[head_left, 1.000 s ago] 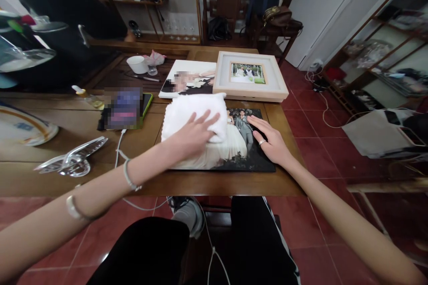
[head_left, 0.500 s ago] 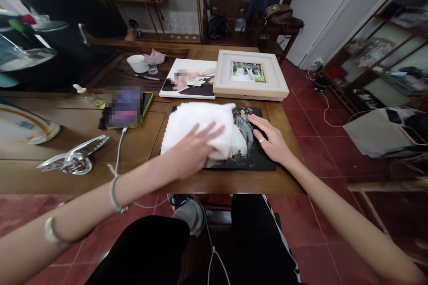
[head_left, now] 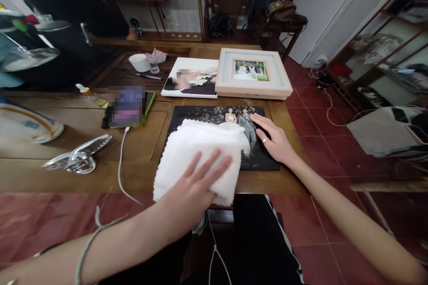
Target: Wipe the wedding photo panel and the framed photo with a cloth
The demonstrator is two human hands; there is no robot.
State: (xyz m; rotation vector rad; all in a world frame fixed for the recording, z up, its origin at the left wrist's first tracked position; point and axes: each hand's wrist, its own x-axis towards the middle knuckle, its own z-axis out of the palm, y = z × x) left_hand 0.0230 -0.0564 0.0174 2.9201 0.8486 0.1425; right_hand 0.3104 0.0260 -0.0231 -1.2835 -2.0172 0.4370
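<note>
My left hand (head_left: 197,182) lies with spread fingers on a folded white cloth (head_left: 200,142). Under the cloth is a dark wedding photo panel (head_left: 261,158), its lower left part covered. The cloth also hangs over the table's front edge. My right hand (head_left: 272,140), a ring on one finger, rests with straight fingers on the panel's right side, beside the pictured couple. Neither hand has its fingers wrapped round anything.
Behind the panel stand a pale wooden picture frame (head_left: 284,82) and a white-edged photo panel (head_left: 190,93). To the left are a phone (head_left: 127,107) on a white cable (head_left: 122,160), a clear hair claw (head_left: 78,156), a small bottle (head_left: 95,97) and a white cup (head_left: 139,63).
My left hand has drawn the cloth toward me, down over the panel's front edge, uncovering the panel's upper part and both pictured people. My right hand stays at the panel's right side.
</note>
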